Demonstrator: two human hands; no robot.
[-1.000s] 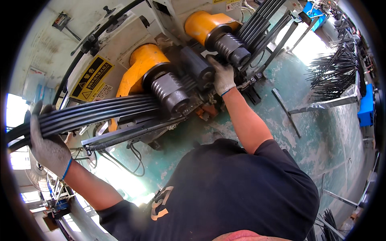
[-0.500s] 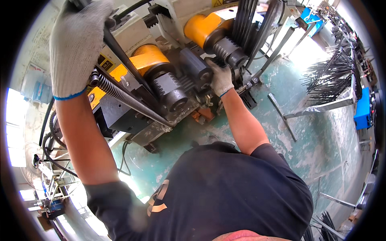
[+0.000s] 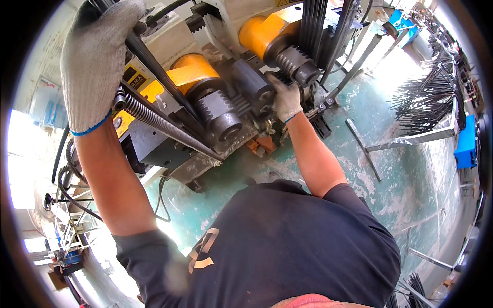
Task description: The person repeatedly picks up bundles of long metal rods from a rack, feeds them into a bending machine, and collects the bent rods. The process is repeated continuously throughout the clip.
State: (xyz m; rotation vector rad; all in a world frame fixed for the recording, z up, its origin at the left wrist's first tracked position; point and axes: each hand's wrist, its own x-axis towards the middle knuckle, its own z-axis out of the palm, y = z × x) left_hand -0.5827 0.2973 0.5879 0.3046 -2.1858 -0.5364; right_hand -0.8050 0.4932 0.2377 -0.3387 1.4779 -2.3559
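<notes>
High on the left, my left hand (image 3: pixel 95 72), in a pale knit glove with a blue cuff, is closed around long dark metal bars (image 3: pixel 149 64) that slant down into a machine. Beside them a coil spring (image 3: pixel 159 126) runs along a rod. My right hand (image 3: pixel 286 98), gloved too, reaches between a dark block (image 3: pixel 248 77) and a ridged dark cylinder (image 3: pixel 295 64) on a yellow mount (image 3: pixel 257 33). Its fingers look curled, and what they hold is hidden. A second ridged cylinder (image 3: pixel 218 110) sits on another yellow mount (image 3: pixel 192 72) between my hands.
Upright dark bars (image 3: pixel 313 28) stand beyond my right hand. On the right, a metal stand (image 3: pixel 426 138) carries a heap of thin dark rods (image 3: pixel 426 102), with a blue box (image 3: pixel 466 141) beside it. Black cables (image 3: pixel 162 203) hang at the machine's left, above the worn green floor (image 3: pixel 328 138).
The view has shifted slightly. My left hand stays on the bars; my right hand remains by the dark block, its fingers slightly repositioned.
</notes>
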